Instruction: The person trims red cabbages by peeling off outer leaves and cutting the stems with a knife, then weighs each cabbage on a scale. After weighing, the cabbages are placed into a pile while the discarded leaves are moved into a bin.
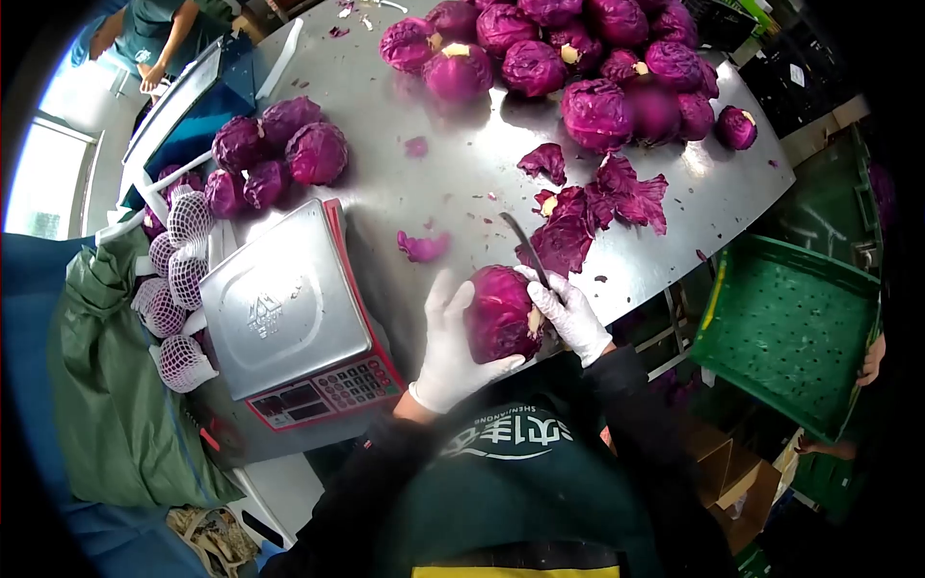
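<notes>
A red cabbage (pixel 499 310) rests against my left hand (pixel 451 352), which wears a white glove and grips it from the left side and below. My right hand (pixel 571 314), also gloved, is closed around a knife (pixel 525 244) at the cabbage's right side. The thin, dark blade points up and away over the table; its handle is mostly hidden in my fingers. A pale cut stem shows on the cabbage near my right hand. Just beyond lie loose purple outer leaves (pixel 564 231) and a torn leaf piece (pixel 423 247).
A digital scale (pixel 279 299) stands left on the metal table (pixel 424 183). Cabbages (pixel 318 154) sit behind it, and a large pile (pixel 597 114) lies at the back. Net-wrapped cabbages (pixel 190 218) are far left. A person holds a green crate (pixel 790 328) at right; another (pixel 159 34) stands back left.
</notes>
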Demonstrator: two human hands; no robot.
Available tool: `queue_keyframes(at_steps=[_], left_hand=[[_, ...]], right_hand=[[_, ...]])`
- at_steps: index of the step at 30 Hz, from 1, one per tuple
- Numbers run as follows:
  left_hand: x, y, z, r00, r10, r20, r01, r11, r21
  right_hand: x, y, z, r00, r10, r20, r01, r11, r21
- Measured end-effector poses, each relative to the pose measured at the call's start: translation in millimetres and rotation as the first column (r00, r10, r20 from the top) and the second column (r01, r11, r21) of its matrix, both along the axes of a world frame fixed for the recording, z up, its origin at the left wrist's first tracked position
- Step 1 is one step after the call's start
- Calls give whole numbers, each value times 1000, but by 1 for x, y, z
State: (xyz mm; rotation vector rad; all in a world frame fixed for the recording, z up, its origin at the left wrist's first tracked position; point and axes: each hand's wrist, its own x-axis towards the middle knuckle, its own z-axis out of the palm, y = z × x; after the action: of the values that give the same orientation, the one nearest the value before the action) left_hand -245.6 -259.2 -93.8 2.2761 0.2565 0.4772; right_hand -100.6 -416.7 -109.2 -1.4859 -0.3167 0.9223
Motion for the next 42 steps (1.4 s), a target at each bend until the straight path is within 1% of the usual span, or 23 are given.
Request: queue_keyframes(at_steps=[4, 5, 8, 10, 12, 14, 16, 19, 22, 23, 26, 27, 28, 30, 31, 32, 33, 34, 35, 36, 38, 40, 42], left_hand=[[-16, -1, -4, 993, -11, -120, 20, 997, 76], [-20, -2, -3, 985, -21, -172, 34, 997, 73], [-13, -12, 13, 991, 34, -132, -47, 994, -101], [2, -15, 3, 979, 163, -120, -175, 980, -93], [18, 1, 1, 985, 132, -110, -137, 989, -47], [27, 15, -4, 993, 0, -121, -47, 925, -378], [35, 30, 7, 981, -132, -142, 127, 991, -45], [33, 27, 39, 934, -145, -328, 199, 970, 138], [34, 48, 58, 841, -274, -467, 247, 962, -119], [39, 51, 60, 783, -280, -555, 163, 954, -252], [51, 41, 60, 906, -173, -387, 266, 943, 201], [53, 42, 42, 940, -214, -266, 260, 954, 152], [52, 39, 27, 952, -233, -199, 232, 972, -31], [46, 36, 15, 958, -205, -198, 168, 968, -186], [46, 32, 19, 954, -195, -228, 144, 964, -222], [44, 26, 26, 948, -181, -261, 113, 960, -257], [44, 21, 30, 940, -173, -295, 83, 953, -293], [46, 17, 29, 948, -178, -265, 127, 972, -198], [49, 13, 28, 954, -190, -232, 171, 980, -102], [51, 9, 27, 958, -209, -197, 212, 977, -5], [64, 1, 26, 970, -212, -117, 213, 977, -5], [78, -4, 25, 976, -214, -28, 214, 977, 3], [84, -6, 30, 970, -238, -58, 237, 971, -25]], right_hand=[[-11, -11, 11, 984, -64, -166, 44, 991, -125], [-19, -6, 10, 973, -144, -180, 126, 986, -108], [-36, 6, 17, 931, -279, -237, 262, 960, -101], [-41, 11, 11, 935, -289, -205, 277, 957, -87], [-37, 12, 15, 938, -292, -188, 267, 952, -148], [-31, 7, 16, 937, -290, -195, 253, 948, -194], [-27, 2, 9, 942, -292, -166, 260, 946, -192], [-31, -1, -13, 945, -306, -116, 284, 943, -172], [-10, 11, -12, 906, -282, 317, 317, 946, -65], [0, 13, -4, 953, -217, 210, 237, 969, -71], [15, 25, -10, 934, -26, 356, 64, 993, -96], [19, 29, 10, 923, 46, 382, 14, 988, -154], [18, 26, 10, 875, -14, 484, 99, 983, -152], [12, 17, 8, 733, -116, 670, 260, 958, -120], [11, 6, 26, 814, -16, 581, 221, 933, -284], [5, -2, 34, 879, -19, 476, 188, 932, -311], [-3, -8, 33, 870, -37, 492, 198, 939, -280], [-10, -14, 32, 859, -58, 509, 213, 944, -252], [-16, -21, 20, 721, -39, 692, 249, 946, -206], [-20, -25, 23, 808, 54, 586, 191, 918, -349], [-22, -32, 37, 729, 177, 661, 186, 878, -441], [-24, -31, 33, 691, 136, 710, 223, 894, -388], [-22, -31, 30, 655, 124, 745, 246, 898, -365]])
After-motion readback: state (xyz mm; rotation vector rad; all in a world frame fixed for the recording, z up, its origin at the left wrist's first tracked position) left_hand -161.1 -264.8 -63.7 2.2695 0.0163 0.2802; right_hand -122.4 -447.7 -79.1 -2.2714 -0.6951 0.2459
